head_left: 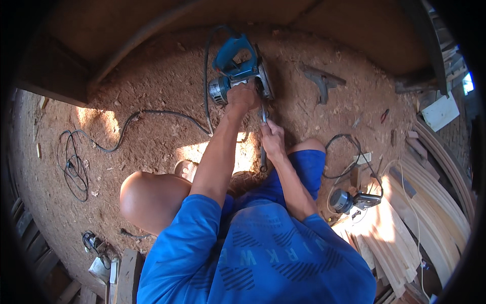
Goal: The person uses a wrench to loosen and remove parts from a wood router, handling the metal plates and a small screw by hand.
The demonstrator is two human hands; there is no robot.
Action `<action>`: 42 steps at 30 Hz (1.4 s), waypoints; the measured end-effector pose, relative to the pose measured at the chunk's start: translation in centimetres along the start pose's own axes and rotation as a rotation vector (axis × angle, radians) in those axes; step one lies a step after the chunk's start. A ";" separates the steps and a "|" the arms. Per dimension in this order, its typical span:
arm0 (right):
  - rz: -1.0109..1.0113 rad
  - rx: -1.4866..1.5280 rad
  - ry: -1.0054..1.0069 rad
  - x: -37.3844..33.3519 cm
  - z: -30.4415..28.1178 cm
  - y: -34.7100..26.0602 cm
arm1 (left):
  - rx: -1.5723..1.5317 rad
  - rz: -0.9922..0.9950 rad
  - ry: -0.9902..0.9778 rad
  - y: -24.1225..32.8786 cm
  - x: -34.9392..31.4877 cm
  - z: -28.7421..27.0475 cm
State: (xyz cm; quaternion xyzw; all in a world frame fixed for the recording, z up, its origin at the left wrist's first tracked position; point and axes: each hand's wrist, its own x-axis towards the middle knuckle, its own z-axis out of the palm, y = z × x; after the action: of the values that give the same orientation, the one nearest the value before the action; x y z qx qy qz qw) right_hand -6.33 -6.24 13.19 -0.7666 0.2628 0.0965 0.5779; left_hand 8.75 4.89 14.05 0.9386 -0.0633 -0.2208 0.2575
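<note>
A blue circular saw (pixel 236 57) lies on its side on the dirt floor in front of me, its blade side to the right and its power cord running off to the left. My left hand (pixel 243 95) is closed on the saw's body near the silver motor housing (pixel 219 90); its fingertips are hidden. Lower and a little to the right, my right hand (pixel 273 139) grips a long metal wrench (pixel 263 161). The wrench's upper end reaches the blade side of the saw, though its exact contact is hidden by my left hand.
A dark metal piece (pixel 322 81) rests on the floor right of the saw. Another corded power tool (pixel 355 201) sits by stacked wood strips (pixel 430 213) at right. A coiled black cord (pixel 74 166) lies at left. Dark wooden panels (pixel 354 35) overhang the far side.
</note>
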 end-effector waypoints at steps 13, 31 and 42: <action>0.166 0.336 -0.110 0.2 0.2 -5.1 | 0.029 -0.005 -0.170 0.6 0.3 -3.0; 0.196 -1.047 -0.014 0.8 -0.5 8.7 | 0.001 0.046 -0.174 -0.1 0.1 -1.8; -0.037 -0.167 0.135 -3.2 -0.7 -1.3 | -0.081 0.039 -0.369 -0.3 1.1 -3.9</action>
State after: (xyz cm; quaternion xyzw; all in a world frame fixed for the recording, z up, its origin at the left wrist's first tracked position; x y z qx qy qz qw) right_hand -8.49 -5.71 15.95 -0.8217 0.2780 0.0553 0.4944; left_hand 11.43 6.64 16.48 0.8696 -0.1189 -0.3864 0.2836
